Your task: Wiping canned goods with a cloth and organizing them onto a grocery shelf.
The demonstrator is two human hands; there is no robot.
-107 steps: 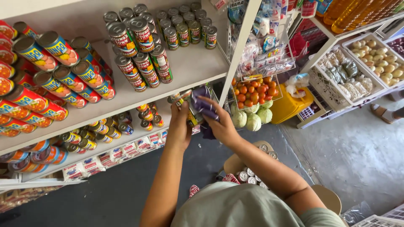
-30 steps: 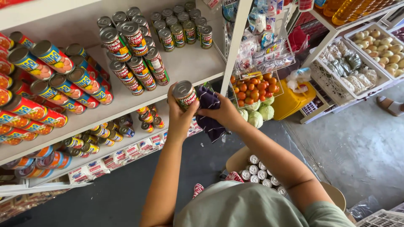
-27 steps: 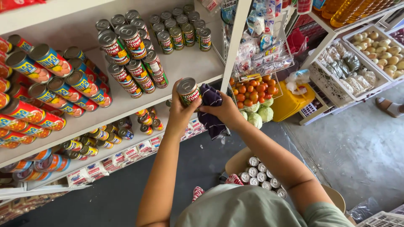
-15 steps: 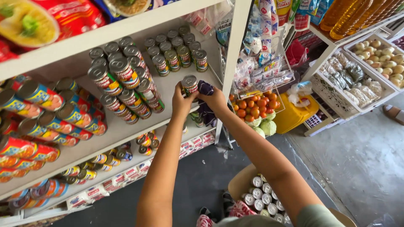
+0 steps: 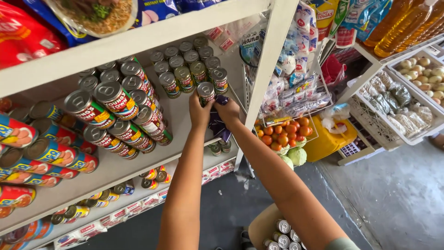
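Observation:
My left hand [image 5: 200, 111] holds a small tin can [image 5: 206, 91] with a silver top, raised to the middle shelf [image 5: 185, 121] just in front of a group of similar small cans [image 5: 194, 67]. Against the can's right side, my right hand [image 5: 230, 111] grips a dark purple cloth [image 5: 217, 124] that hangs down below it. Both arms reach up from the bottom of the view.
Larger red-labelled cans [image 5: 122, 111] are stacked left on the same shelf. A white shelf post [image 5: 268, 60] stands right of my hands. Tomatoes [image 5: 284, 132] in a basket, a yellow container [image 5: 326, 141] and a box of cans [image 5: 280, 231] sit below.
Both hands have lifted the can and cloth from chest height up to the middle shelf, beside the small cans. The view has tilted upward.

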